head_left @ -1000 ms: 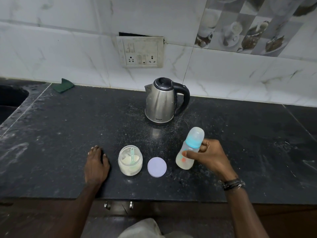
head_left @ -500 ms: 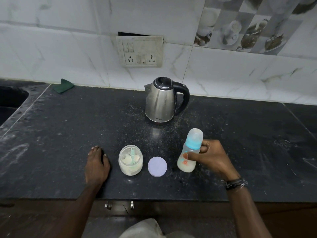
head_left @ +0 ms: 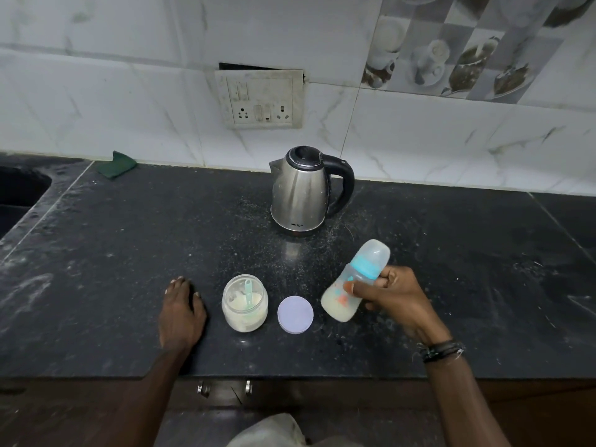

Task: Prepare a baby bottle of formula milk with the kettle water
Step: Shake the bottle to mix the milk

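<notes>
Head view shows the task close to its end. The baby bottle (head_left: 354, 287) is already assembled: its blue collar and clear cap are on, and pale, milky liquid fills the lower part of the body. So water and powder both appear to be in, and the top closed over them. The right hand (head_left: 392, 298) grips the bottle around its upper body, fingers and thumb curled round it, and holds it tilted with the cap leaning up and to the right, its base just above or barely on the dark countertop (head_left: 113, 253); which of the two cannot be told. The tilt suggests mixing by shaking or swirling, though that is a judgement from the pose alone.

The left hand (head_left: 182, 312) lies flat on the countertop with fingers straight, holding nothing, just left of the formula jar (head_left: 245, 304).

The jar stands open with a green scoop (head_left: 249, 293) resting in the powder, and its lilac lid (head_left: 295, 314) lies flat between jar and bottle, apart from both. The kettle (head_left: 303, 191) stands upright behind them near the wall, lid down, well away from either hand.

What seems left: finishing the mix until no clumps remain, setting the bottle upright, and probably putting the lid back on the jar.
</notes>
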`<state>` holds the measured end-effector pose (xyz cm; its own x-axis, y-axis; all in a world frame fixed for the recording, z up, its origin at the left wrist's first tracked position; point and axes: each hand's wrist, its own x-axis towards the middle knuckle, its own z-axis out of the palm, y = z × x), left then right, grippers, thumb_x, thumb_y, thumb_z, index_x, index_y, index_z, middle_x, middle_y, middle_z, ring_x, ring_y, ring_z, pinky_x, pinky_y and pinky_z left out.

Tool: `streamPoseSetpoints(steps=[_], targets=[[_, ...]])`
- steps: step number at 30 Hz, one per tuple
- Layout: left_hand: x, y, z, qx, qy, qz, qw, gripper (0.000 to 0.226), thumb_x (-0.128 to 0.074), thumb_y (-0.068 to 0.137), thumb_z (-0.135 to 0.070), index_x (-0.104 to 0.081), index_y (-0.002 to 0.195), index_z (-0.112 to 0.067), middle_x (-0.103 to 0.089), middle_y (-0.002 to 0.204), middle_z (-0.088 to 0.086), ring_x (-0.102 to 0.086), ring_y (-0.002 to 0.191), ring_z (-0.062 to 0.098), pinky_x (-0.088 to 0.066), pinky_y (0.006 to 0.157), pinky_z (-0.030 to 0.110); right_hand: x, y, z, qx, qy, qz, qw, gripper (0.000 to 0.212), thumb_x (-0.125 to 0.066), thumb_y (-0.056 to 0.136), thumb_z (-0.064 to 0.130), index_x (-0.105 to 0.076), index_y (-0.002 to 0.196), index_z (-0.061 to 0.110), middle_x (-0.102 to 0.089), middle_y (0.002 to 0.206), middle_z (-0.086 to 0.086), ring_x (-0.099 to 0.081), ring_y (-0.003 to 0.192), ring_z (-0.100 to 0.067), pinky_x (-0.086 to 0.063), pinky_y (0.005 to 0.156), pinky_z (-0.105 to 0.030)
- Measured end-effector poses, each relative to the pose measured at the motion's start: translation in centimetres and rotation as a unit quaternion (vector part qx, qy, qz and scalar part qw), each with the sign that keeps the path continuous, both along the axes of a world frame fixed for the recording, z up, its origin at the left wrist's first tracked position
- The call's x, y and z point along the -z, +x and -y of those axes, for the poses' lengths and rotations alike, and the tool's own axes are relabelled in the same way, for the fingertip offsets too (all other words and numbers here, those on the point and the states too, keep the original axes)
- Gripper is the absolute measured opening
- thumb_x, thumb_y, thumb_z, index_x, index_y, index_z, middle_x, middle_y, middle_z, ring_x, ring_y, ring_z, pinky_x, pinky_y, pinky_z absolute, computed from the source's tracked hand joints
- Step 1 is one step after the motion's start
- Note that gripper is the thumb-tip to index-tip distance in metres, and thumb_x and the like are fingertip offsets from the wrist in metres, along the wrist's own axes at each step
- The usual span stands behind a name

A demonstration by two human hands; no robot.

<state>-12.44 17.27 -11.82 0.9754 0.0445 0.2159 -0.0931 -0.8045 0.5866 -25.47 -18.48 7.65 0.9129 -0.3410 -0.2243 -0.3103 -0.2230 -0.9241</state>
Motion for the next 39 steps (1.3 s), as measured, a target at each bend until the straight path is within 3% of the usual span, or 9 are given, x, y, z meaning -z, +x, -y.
streamPoseSetpoints(steps=[3, 6, 10, 16, 19, 23, 26, 29, 39], targets=[[0.14, -0.06, 0.03, -0.003, -0.001, -0.006, 1.0, 0.027, -0.057, 0.094, -0.003, -0.06, 0.118, 0.007, -0.055, 0.135, 0.03, -0.048, 0.13, 0.044, -0.039, 0.111, 0.054, -0.23, 0.07, -0.12, 0.0, -0.024, 0.002, 1.0, 0.031, -0.091, 0.068, 0.016, -0.077, 0.096, 0.016, -0.08, 0.083, 0.004, -0.075, 0.074, -0.006, -0.056, 0.061, -0.019], [0.29, 0.17, -0.12, 0.004, 0.004, -0.005, 1.0, 0.023, -0.056, 0.094, -0.005, -0.06, 0.115, 0.005, -0.056, 0.132, 0.028, -0.049, 0.128, 0.043, -0.041, 0.108, 0.056, -0.08, 0.11, -0.13, 0.0, 0.011, -0.004, 1.0, 0.025, -0.087, 0.073, 0.01, -0.077, 0.096, 0.008, -0.079, 0.081, -0.002, -0.072, 0.065, -0.009, -0.052, 0.053, -0.017], [-0.03, -0.09, 0.06, -0.002, 0.004, -0.006, 1.0, 0.025, -0.056, 0.094, -0.005, -0.06, 0.116, 0.006, -0.056, 0.134, 0.029, -0.048, 0.129, 0.043, -0.039, 0.11, 0.054, 0.02, 0.22, -0.12, 0.001, -0.02, -0.001, 1.0, 0.032, -0.091, 0.069, 0.018, -0.077, 0.097, 0.014, -0.08, 0.083, 0.004, -0.074, 0.072, -0.004, -0.056, 0.061, -0.019], [-0.41, -0.23, 0.05, -0.004, 0.003, -0.017, 1.0, 0.03, -0.056, 0.096, -0.006, -0.059, 0.122, 0.007, -0.053, 0.139, 0.029, -0.045, 0.134, 0.043, -0.037, 0.113, 0.054, -0.14, 0.35, -0.16, -0.003, 0.009, 0.006, 1.0, 0.029, -0.088, 0.072, 0.009, -0.075, 0.097, 0.012, -0.08, 0.085, 0.0, -0.073, 0.069, -0.004, -0.052, 0.056, -0.014], [-0.45, -0.18, 0.09, -0.003, 0.003, -0.017, 1.0, 0.031, -0.056, 0.095, -0.007, -0.059, 0.123, 0.007, -0.053, 0.139, 0.029, -0.045, 0.134, 0.043, -0.037, 0.112, 0.054, -0.18, 0.42, -0.13, 0.004, 0.028, -0.004, 1.0, 0.027, -0.085, 0.075, 0.008, -0.075, 0.1, 0.004, -0.08, 0.084, -0.004, -0.073, 0.068, -0.01, -0.054, 0.054, -0.02], [-0.5, -0.27, 0.1, -0.003, 0.006, -0.01, 1.0, 0.028, -0.057, 0.095, -0.005, -0.06, 0.12, 0.007, -0.054, 0.137, 0.029, -0.047, 0.132, 0.044, -0.039, 0.111, 0.054, 0.02, 0.73, 0.12, 0.016, -0.019, -0.014, 1.0, 0.027, -0.09, 0.068, 0.018, -0.077, 0.091, 0.013, -0.079, 0.08, 0.0, -0.074, 0.07, -0.011, -0.055, 0.057, -0.025], [-0.52, -0.16, 0.1, -0.004, -0.001, -0.01, 1.0, 0.029, -0.057, 0.094, -0.005, -0.06, 0.121, 0.007, -0.054, 0.137, 0.029, -0.047, 0.132, 0.043, -0.039, 0.111, 0.054, 0.03, 0.88, 0.16, 0.024, 0.019, -0.018, 0.999, 0.023, -0.087, 0.073, 0.013, -0.077, 0.093, 0.008, -0.079, 0.083, -0.007, -0.073, 0.069, -0.014, -0.054, 0.056, -0.025], [-0.43, -0.19, 0.1, -0.006, -0.001, -0.01, 1.0, 0.029, -0.058, 0.094, -0.005, -0.06, 0.12, 0.007, -0.055, 0.136, 0.029, -0.048, 0.131, 0.043, -0.04, 0.11, 0.055, -0.21, 0.92, 0.24, 0.029, -0.027, -0.009, 0.999, 0.026, -0.09, 0.068, 0.019, -0.076, 0.09, 0.017, -0.079, 0.08, 0.003, -0.075, 0.07, -0.008, -0.055, 0.059, -0.023], [-0.42, -0.13, 0.04, -0.005, -0.001, -0.003, 1.0, 0.029, -0.058, 0.094, -0.004, -0.06, 0.121, 0.007, -0.055, 0.136, 0.028, -0.048, 0.132, 0.042, -0.038, 0.112, 0.052, 0.06, 0.65, 0.23, 0.01, -0.005, -0.011, 1.0, 0.03, -0.088, 0.072, 0.013, -0.076, 0.099, 0.007, -0.08, 0.083, -0.002, -0.074, 0.071, -0.01, -0.055, 0.058, -0.022]])
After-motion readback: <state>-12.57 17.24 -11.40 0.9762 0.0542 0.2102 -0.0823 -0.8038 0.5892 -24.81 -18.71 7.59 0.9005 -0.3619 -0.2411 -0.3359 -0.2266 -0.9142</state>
